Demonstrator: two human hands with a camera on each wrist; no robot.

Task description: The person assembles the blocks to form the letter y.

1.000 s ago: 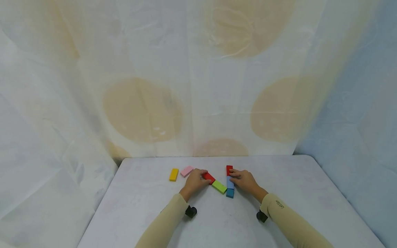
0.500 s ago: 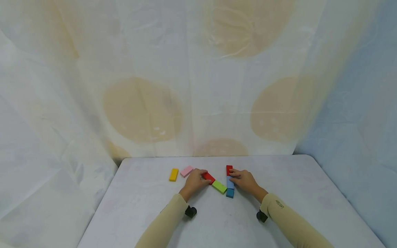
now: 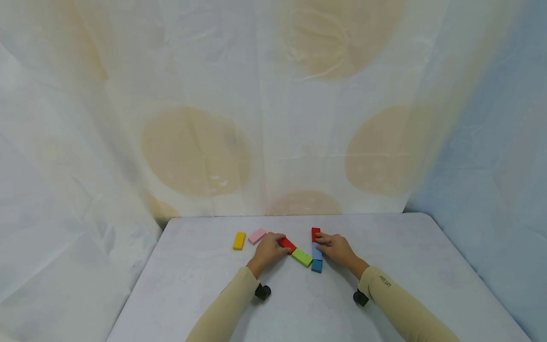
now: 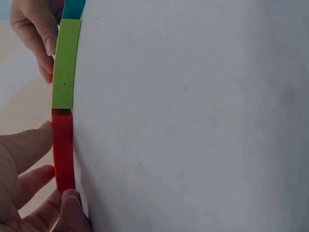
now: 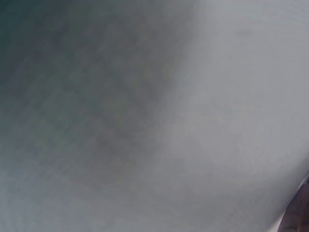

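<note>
My left hand (image 3: 278, 244) pinches a red block (image 3: 287, 245) that lies flat on the white table (image 3: 299, 308). In the left wrist view its finger and thumb (image 4: 72, 208) sit at the two ends of the red block (image 4: 63, 150). A green block (image 3: 302, 257) lies end to end with it, seen also as the green block (image 4: 66, 63) in that view. My right hand (image 3: 323, 241) grips a light blue block (image 3: 316, 251) in a column between a second red block (image 3: 315, 233) and a teal block (image 3: 316, 266). The right wrist view is a grey blur.
A yellow block (image 3: 239, 240) and a pink block (image 3: 257, 235) lie to the left of my left hand. A draped cloth backdrop (image 3: 273, 118) rises behind the table's far edge and at both sides.
</note>
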